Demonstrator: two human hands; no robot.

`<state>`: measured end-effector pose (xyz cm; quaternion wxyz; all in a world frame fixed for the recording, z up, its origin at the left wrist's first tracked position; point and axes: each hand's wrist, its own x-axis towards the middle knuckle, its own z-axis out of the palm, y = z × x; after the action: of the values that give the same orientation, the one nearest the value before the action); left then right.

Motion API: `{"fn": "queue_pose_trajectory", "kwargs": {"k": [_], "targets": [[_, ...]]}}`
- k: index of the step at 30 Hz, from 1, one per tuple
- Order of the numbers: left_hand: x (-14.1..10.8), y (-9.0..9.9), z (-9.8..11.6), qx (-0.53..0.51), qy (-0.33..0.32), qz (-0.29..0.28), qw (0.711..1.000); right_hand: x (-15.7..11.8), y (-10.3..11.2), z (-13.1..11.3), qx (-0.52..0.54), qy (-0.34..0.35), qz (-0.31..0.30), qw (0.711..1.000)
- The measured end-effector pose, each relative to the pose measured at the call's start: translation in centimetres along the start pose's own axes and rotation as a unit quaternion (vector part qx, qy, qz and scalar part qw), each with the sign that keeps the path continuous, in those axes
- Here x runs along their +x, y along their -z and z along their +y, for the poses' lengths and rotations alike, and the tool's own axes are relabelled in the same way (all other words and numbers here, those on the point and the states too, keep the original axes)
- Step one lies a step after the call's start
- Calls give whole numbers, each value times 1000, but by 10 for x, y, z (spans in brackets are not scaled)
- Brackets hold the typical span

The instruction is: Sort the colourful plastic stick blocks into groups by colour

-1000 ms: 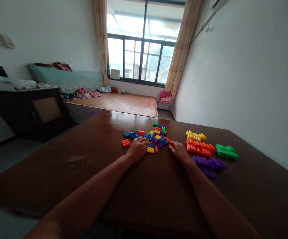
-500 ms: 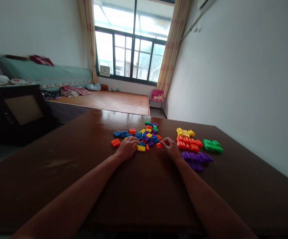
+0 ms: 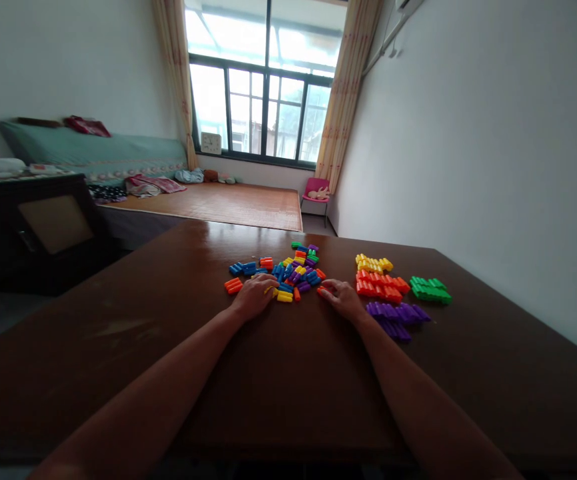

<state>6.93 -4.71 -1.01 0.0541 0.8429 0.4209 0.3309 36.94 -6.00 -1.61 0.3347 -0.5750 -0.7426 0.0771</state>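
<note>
My left hand rests at the near left side of a mixed pile of small ribbed plastic blocks. Its fingers are curled around a yellow block, mostly covered by the hand. At the pile's right edge, my right hand has its thumb and fingers closed on an orange block. Loose blocks near the left hand include a yellow one and orange ones. The pile also contains blue, purple and green blocks.
Right of my right hand lie single-colour groups: yellow blocks, orange blocks, purple blocks and green blocks. All are on a dark brown table. Beyond it stand a bed and a pink chair.
My right hand has closed further over the orange block, which now shows less. My left hand stays nearly in place. The whole view has shifted slightly.
</note>
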Motion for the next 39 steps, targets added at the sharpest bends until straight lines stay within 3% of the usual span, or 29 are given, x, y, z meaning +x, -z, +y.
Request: {"fn": "queue_pose_trajectory", "kwargs": {"k": [7,10,14,18,22,26,30,35,39], "targets": [[0,0,-1,-3,-3,0,1000,0,7,-5,-27,21,-58,998],[0,1,-1,-6,-6,1,1000,6,31,4,-34,-6,15,999],[0,2,-1,-13,-10,3,1000,8,81,44,-127,-78,169,974],[1,2,-1,-16,-12,0,1000,-2,106,90,-193,-178,166,950],[1,3,1,-16,-11,-1,1000,-5,96,104,-206,-171,125,955],[1,4,2,-18,-9,0,1000,-4,85,100,-230,-150,103,956],[1,5,3,-19,-6,-1,1000,-3,90,92,-233,-138,114,956],[2,4,2,-32,-10,1,999,2,84,58,-206,-82,181,958],[1,3,4,-40,-21,2,999,3,51,18,-128,29,99,986]]}}
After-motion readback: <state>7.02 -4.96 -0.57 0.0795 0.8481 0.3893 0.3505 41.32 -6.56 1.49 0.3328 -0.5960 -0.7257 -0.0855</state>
